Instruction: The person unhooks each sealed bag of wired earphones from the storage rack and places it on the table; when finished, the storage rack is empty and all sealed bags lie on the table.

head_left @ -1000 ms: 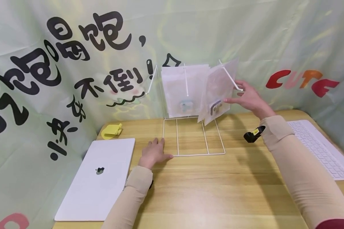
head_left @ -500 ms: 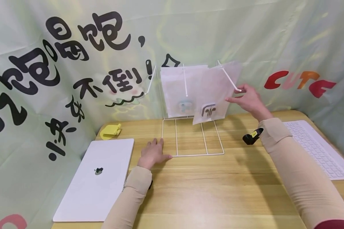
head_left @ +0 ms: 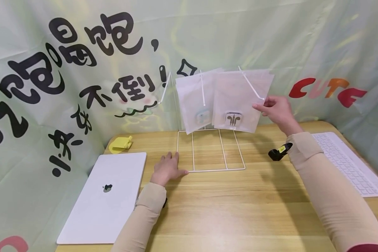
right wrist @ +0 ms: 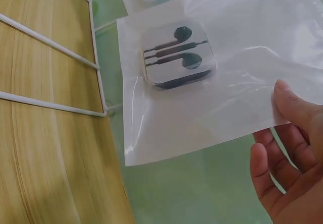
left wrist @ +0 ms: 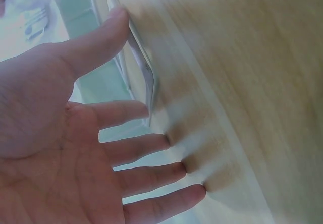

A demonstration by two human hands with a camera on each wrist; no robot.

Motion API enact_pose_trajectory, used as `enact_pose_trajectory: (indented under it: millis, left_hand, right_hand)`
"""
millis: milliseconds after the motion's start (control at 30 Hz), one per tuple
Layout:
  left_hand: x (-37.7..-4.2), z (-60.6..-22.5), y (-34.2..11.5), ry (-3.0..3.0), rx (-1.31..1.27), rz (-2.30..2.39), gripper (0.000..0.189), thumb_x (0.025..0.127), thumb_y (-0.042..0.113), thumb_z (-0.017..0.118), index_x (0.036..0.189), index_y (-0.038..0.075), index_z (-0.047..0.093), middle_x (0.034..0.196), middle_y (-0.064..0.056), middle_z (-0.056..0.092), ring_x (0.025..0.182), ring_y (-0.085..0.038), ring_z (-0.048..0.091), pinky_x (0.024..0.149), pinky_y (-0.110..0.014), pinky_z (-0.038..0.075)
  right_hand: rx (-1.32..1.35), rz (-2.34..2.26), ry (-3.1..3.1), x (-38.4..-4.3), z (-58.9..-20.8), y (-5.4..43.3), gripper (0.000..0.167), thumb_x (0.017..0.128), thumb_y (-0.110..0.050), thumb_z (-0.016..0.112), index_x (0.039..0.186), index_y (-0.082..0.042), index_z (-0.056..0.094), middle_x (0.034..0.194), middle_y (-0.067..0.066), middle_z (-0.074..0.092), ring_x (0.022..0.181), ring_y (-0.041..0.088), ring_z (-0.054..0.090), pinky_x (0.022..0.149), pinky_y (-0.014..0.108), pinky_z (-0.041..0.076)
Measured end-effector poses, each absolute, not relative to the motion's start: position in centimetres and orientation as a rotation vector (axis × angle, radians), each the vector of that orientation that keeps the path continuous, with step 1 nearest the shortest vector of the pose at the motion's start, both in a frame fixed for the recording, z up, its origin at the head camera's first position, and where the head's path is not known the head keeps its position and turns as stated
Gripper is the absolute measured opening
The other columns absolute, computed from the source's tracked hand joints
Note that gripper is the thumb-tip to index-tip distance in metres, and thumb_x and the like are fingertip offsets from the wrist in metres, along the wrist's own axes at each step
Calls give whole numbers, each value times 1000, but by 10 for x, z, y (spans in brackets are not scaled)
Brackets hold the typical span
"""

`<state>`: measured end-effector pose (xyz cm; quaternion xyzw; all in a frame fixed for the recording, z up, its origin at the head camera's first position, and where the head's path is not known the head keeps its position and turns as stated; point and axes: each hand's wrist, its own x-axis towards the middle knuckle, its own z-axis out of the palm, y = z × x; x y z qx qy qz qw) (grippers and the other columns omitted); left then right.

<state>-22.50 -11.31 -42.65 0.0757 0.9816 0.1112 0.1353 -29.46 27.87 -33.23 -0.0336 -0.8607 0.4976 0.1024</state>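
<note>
A white wire rack (head_left: 217, 170) stands on the table with its hooks pointing forward. On its right hook hangs a translucent zip bag (head_left: 242, 92) with boxed earphones (head_left: 234, 119) inside. My right hand (head_left: 279, 111) pinches that bag's right edge, thumb in front, as the right wrist view also shows. Another bag (head_left: 192, 94), holding something light blue, hangs tilted on the middle hook, partly behind the earphone bag. My left hand (head_left: 167, 169) rests at the rack's front left corner. In the left wrist view its fingers are straight and spread, fingertips at the table, thumb on the wire.
A silver laptop (head_left: 104, 199), lid down, lies at the left, with a yellow plastic piece (head_left: 121, 144) behind it. A white keyboard (head_left: 349, 164) is at the right. A printed curtain (head_left: 264, 38) hangs behind the table. The left hook (head_left: 165, 87) carries no bag.
My right hand has drawn the earphone bag right and forward, turning it to face front. The middle bag now tilts. My left hand stays at the rack's corner.
</note>
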Motion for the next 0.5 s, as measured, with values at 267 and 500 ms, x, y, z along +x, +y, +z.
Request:
enact_pose_trajectory:
  millis: [267, 500]
  left_hand:
    - [-224, -425, -113, 2839, 218, 320, 89, 87, 53, 70, 155, 11, 32, 157, -22, 26, 140, -47, 27, 101, -66, 33]
    - [-224, -424, -112, 2836, 211, 302, 89, 87, 54, 70, 155, 11, 32, 157, -21, 26, 140, -47, 27, 100, -66, 34]
  right_hand:
    - [-93, 1456, -2510, -286, -330, 283, 53, 80, -44, 80, 109, 0, 69, 87, -3, 66, 84, 22, 51, 66, 25, 45]
    - [-25, 1481, -2481, -272, -330, 286, 44, 78, -40, 83, 98, -2, 73, 83, -2, 68, 85, 24, 46, 66, 32, 35]
